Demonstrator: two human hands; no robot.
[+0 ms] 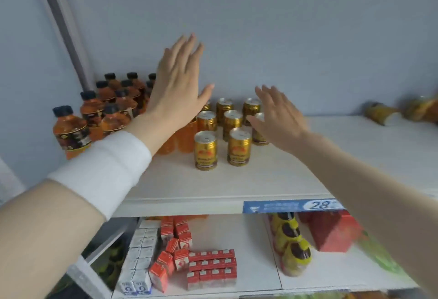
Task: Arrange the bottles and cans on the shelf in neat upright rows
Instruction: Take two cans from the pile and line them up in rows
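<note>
Looking first at the shelf (272,180), it carries three groups. At the far left the orange bottles (94,113) with black caps stand upright in rows that run to the back wall. In the middle the gold cans (231,130) stand upright too, in short rows. At the far right edge two fallen cans (381,112) lie on their sides, well apart from the standing ones — they are blurred, but their long axis seems to lie flat along the shelf, ends pointing left and right.

The left hand (176,85) is raised above the place where bottles and cans meet, palm flat, the fingers (189,47) straight and slightly spread, holding nothing. The right hand (278,113) hovers just beside the right column of cans, its fingers (265,92) also spread and empty; I cannot tell if it touches a can.

The fallen cans lie to the right of both hands, so the right hand is clearly the nearer one. I judge it should reach rightward, grasp one across its side, turn it upright and set it next to the standing rows.
</note>
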